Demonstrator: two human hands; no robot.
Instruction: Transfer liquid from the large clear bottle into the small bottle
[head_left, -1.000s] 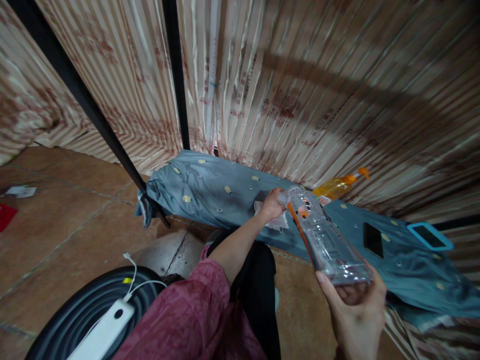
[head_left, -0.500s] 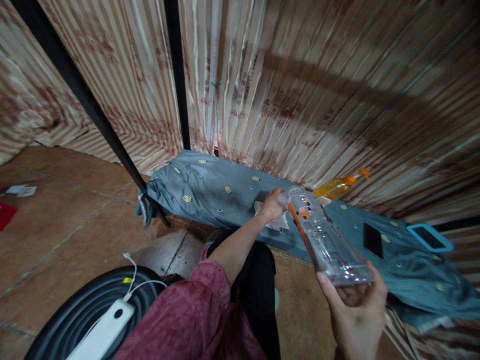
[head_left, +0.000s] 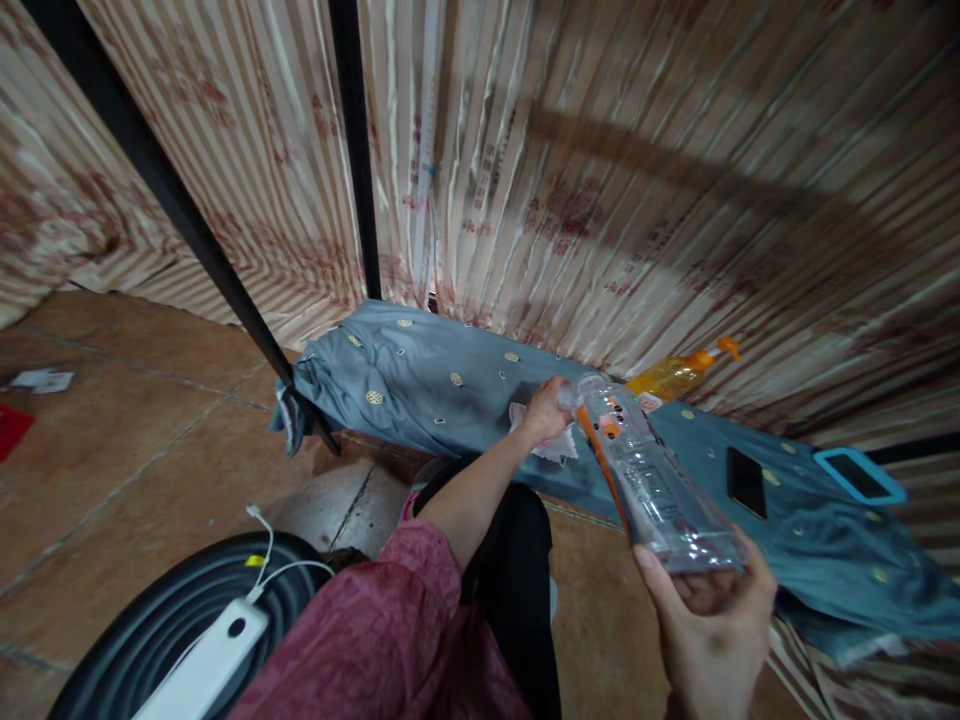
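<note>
Holding a clear plastic bottle (head_left: 649, 480) slantwise through the middle right of the frame, I have my right hand (head_left: 712, 625) cupped under its base at the lower right, fingers wrapped up around the bottom edge, so that hand is clenched on the bottle. My left hand (head_left: 544, 412) sits at centre frame, closed at the bottle's neck end together with a white cloth (head_left: 551, 445); I cannot tell whether the fingers pinch the cap, the cloth or both. The bottle looks empty or nearly so, with an orange strap (head_left: 600, 460) running along its side and some print near the shoulder. I judge it light, thin-walled and springy, likely to dent under a hard squeeze and somewhat slick where the plastic is smooth; the stiff base and the neck seem the surest places to take hold, as the hands do now. It hangs above a grey-blue sheet (head_left: 420, 375) spread across the floor in the middle of the frame. On the sheet toward the right lie a dark phone (head_left: 746, 482) and a blue-edged tablet (head_left: 859, 473), well apart from the bottle, and an orange bottle (head_left: 675, 372) lies near the striped curtain (head_left: 600, 150) just beyond the clear one's neck. At the lower left a white charger (head_left: 206, 665) rests on a black ring (head_left: 127, 635), its cable curling upward. My red sleeve (head_left: 375, 640) fills the bottom centre.
</note>
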